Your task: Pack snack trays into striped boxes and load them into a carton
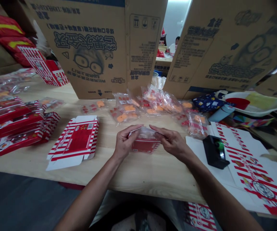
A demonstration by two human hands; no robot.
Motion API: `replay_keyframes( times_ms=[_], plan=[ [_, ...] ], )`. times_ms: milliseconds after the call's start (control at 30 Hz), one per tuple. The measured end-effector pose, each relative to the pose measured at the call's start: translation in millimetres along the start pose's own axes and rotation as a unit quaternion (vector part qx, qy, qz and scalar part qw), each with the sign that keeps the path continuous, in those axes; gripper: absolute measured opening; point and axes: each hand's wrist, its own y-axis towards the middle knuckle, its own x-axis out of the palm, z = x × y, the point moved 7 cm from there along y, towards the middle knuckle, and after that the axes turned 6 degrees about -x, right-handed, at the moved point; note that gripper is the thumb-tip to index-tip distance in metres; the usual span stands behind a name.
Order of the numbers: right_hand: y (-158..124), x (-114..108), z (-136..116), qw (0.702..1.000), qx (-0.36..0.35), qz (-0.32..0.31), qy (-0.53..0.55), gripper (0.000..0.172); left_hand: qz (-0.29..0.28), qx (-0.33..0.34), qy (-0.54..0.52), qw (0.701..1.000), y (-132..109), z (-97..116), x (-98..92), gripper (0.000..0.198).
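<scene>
Between my hands stands a small red-and-white striped carton (145, 146), its white top flaps (145, 131) raised at the end facing me. My left hand (126, 140) pinches the left flap between thumb and fingers. On the opposite side, my right hand (171, 141) grips the right flap the same way. Whatever lies inside the carton is hidden from me. Just beyond are clear packets (125, 117) of orange and red sweets. A flattened striped carton (80, 138) rests to the left of my left hand.
Filled striped boxes (15, 128) are piled at the left. Two tall brown cardboard boxes (114, 77) wall off the back. At right are a black tape dispenser (215, 152), flat printed carton sheets (254, 170), a light-blue bottle (221, 113) and a white basket (261, 109). A person (175, 46) shows through the gap.
</scene>
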Motion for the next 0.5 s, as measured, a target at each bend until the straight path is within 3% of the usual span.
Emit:
replay_keyframes(
  times_ms=[100,200,367,500],
  plan=[
    [-2,0,-3,0.999,-0.012,-0.044,0.020,0.045,-0.057,0.008,-0.043,0.997,-1,3,1.2,0.030],
    [-4,-1,-6,0.994,-0.013,-0.091,0.059,0.050,-0.051,-0.019,-0.026,0.998,1,3,-1.4,0.025],
    [3,-7,-5,0.997,-0.026,-0.073,0.023,0.046,-0.049,-0.038,-0.001,0.998,3,-2,-0.2,0.040],
    [8,-6,-4,0.993,-0.006,-0.099,0.061,0.038,-0.033,-0.037,-0.021,0.999,6,-9,-2.7,0.047]
  ],
)
